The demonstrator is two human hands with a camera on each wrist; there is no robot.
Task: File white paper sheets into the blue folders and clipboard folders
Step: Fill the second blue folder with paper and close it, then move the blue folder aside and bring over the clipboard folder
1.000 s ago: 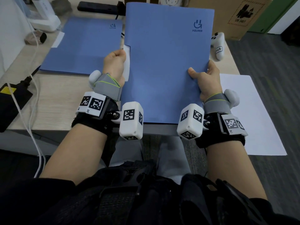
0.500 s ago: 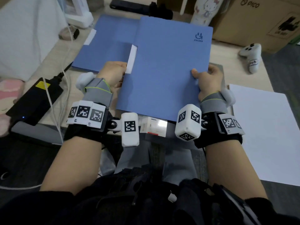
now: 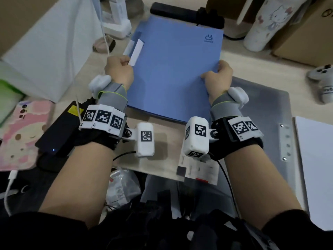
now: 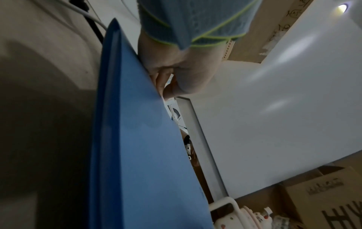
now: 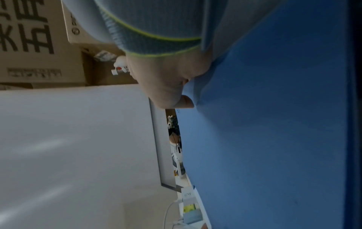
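Closed blue folder (image 3: 173,69) is carried flat above the desk (image 3: 255,69), over another blue folder (image 3: 142,27); left hand (image 3: 118,71) and right hand (image 3: 220,74) clamp opposite edges, likely to stack it squarely.

Looks like a cluttered office or lab corner: light wooden table (image 3: 252,64), cardboard boxes (image 3: 306,33) stacked behind it, a power strip (image 3: 173,11) with cables, white game controller (image 3: 322,82), and a cartoon-cat tumbler (image 3: 266,24).
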